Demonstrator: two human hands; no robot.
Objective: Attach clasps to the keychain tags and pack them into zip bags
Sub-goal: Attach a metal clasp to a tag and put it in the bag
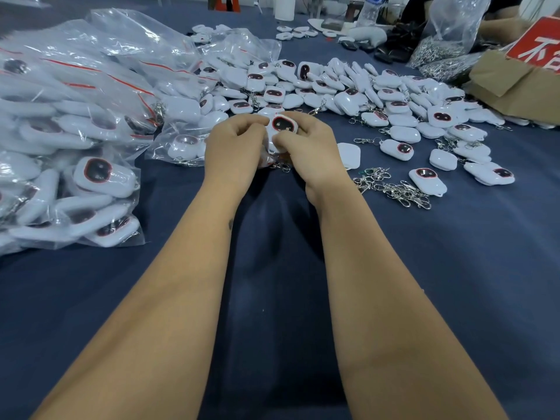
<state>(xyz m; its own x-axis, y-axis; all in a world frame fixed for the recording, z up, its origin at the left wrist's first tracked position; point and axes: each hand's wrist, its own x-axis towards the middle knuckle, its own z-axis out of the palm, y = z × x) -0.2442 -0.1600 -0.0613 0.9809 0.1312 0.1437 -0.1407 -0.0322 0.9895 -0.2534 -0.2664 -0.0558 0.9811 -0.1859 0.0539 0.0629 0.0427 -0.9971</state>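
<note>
Both hands meet at the middle of the blue-covered table. My left hand [235, 144] and my right hand [306, 140] together grip a white keychain tag [280, 127] with a dark, red-rimmed face turned up. A metal clasp [281, 166] hangs just below the hands. A heap of loose white tags [348, 89] spreads behind and to the right. A small pile of loose silver clasps [394, 187] lies right of my right wrist. Filled zip bags [75, 122] with red seals are stacked on the left.
A cardboard box [515, 83] with a red sign stands at the far right. Beside it, a clear bag of metal clasps [439, 53]. A plastic bottle [371, 9] and white objects sit at the far edge. Dark blue cloth [272, 298] lies between my forearms.
</note>
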